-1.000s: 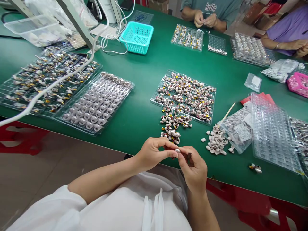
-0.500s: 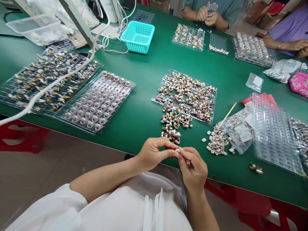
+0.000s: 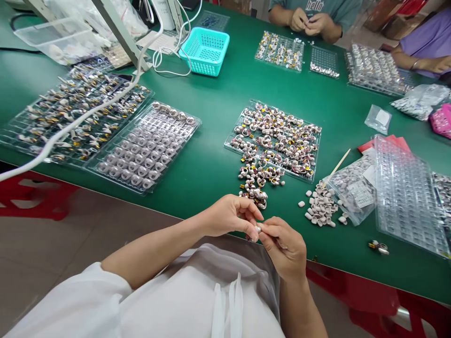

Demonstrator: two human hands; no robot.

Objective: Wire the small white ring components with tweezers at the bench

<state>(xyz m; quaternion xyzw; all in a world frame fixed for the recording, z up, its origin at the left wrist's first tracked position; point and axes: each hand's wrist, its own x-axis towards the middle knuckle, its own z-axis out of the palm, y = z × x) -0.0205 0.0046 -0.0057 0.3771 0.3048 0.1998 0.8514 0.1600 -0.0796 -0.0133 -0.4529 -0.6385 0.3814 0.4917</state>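
Note:
A small beige, shiny rounded part [image 3: 258,228] is between my two hands near the table's front edge. My right hand [image 3: 284,245] pinches it between thumb and fingers. My left hand [image 3: 232,217] has its thumb against the part, with the index finger arched above it. A dark reddish bit shows under the left thumb; its link to the part is hidden. Just beyond my hands lies a loose pile of small beige parts with yellow tabs [image 3: 256,180], reaching a clear tray [image 3: 230,144] full of similar ones. To the right is a heap of beige caps [image 3: 320,206].
On the left are a clear tray of rounded parts [image 3: 141,150], a fuller tray [image 3: 77,112] and a white cable [image 3: 81,119]. A turquoise basket [image 3: 205,51] stands behind. Plastic bags [image 3: 357,190] and a clear tray [image 3: 408,197] lie right. Co-workers sit across the table.
My left index finger has lifted off the small part, and the part has come slightly lower. The whole view has shifted a little.

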